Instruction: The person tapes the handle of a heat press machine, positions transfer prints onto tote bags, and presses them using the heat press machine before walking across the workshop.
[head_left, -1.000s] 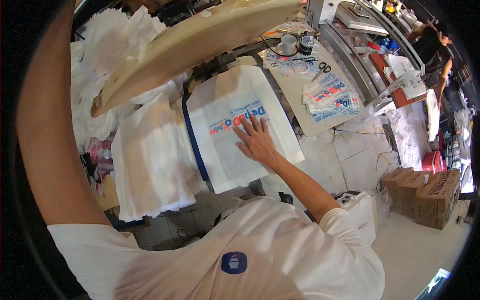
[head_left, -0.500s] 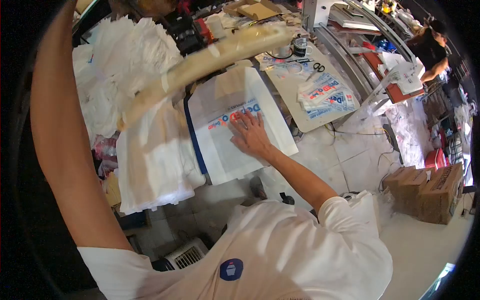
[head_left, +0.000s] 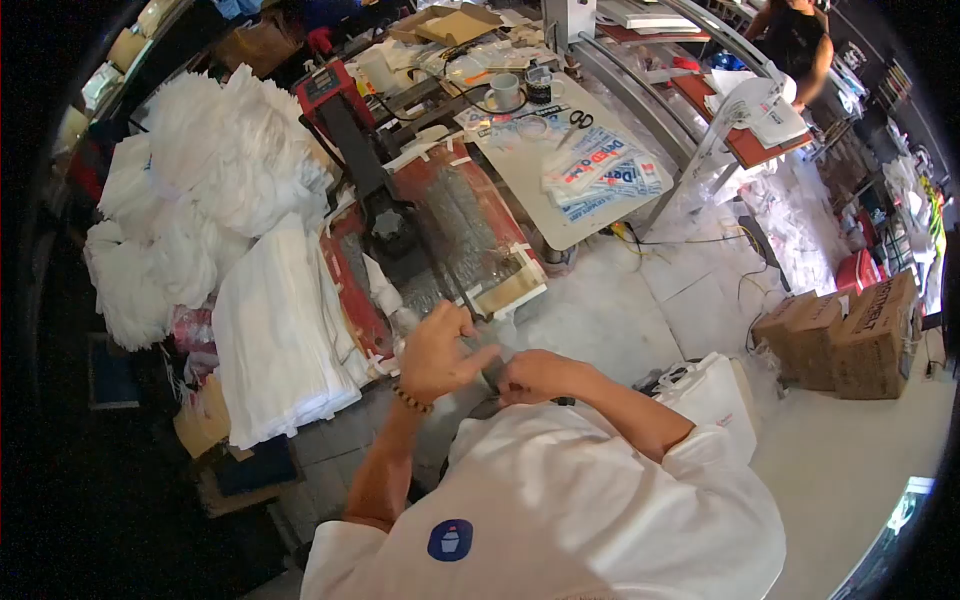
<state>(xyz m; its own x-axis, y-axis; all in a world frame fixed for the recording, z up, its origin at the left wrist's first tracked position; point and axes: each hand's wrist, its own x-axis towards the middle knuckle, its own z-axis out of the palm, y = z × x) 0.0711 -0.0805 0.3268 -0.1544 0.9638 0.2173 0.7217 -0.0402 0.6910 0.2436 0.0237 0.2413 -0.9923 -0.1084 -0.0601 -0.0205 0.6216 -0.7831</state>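
Observation:
The heat press (head_left: pixel 440 195) lies lowered, its red upper plate edged with pale tape and a dark lever arm running over it. At the near end of its black handle (head_left: pixel 440 275) is my left hand (head_left: pixel 437 350), with fingers bent and thumb apart, a beaded bracelet on the wrist. Close beside it, near my waist, my right hand (head_left: pixel 545 377) is closed. A greyish patch shows between the hands, blurred, so what the right fingers hold is unclear. The printed white bag seen earlier is hidden. A stack of white bags (head_left: pixel 280 340) lies left of the press.
Bunched white bags (head_left: pixel 230 160) pile up at the left. A board (head_left: pixel 570 230) at the right carries printed sheets (head_left: pixel 600 170), scissors (head_left: pixel 575 125) and mugs (head_left: pixel 505 92). Cardboard boxes (head_left: pixel 845 335) stand on the floor at the right. A person (head_left: pixel 795 45) is at the back right.
My left arm has come down from high at the left to the front of the press. The press plate now covers the bag's place. My right hand has left the bag and drawn back.

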